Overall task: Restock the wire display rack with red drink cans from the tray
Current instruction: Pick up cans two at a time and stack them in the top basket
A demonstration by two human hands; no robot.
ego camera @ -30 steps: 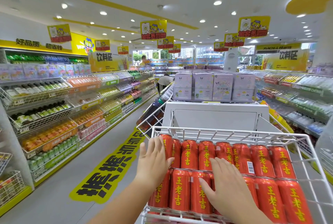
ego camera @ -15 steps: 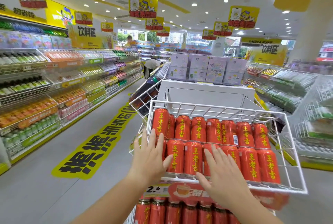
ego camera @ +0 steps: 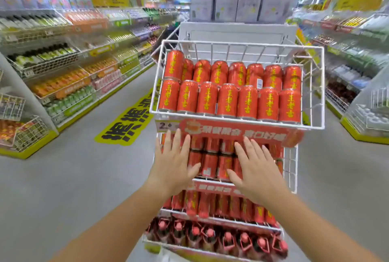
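Note:
A white wire display rack (ego camera: 315, 85) stands in front of me with several tiers. Its top basket holds two rows of red drink cans (ego camera: 228, 99) with yellow writing, one extra can (ego camera: 174, 64) standing on the left. Lower tiers hold more red cans (ego camera: 210, 165) behind red price strips. My left hand (ego camera: 171, 162) and my right hand (ego camera: 255, 167) are spread flat, fingers apart, in front of the second tier's cans, holding nothing. No tray is in view.
The bottom tier carries dark bottles with red caps (ego camera: 210, 234). Drink shelves (ego camera: 63, 68) line the aisle on the left, more shelves (ego camera: 353, 68) on the right. A yellow floor sticker (ego camera: 128, 125) lies left of the rack. Pale boxes (ego camera: 237, 2) sit on a white stand behind.
My view and both hands have dropped from the top basket's cans to the second tier. The lower tiers have come into sight.

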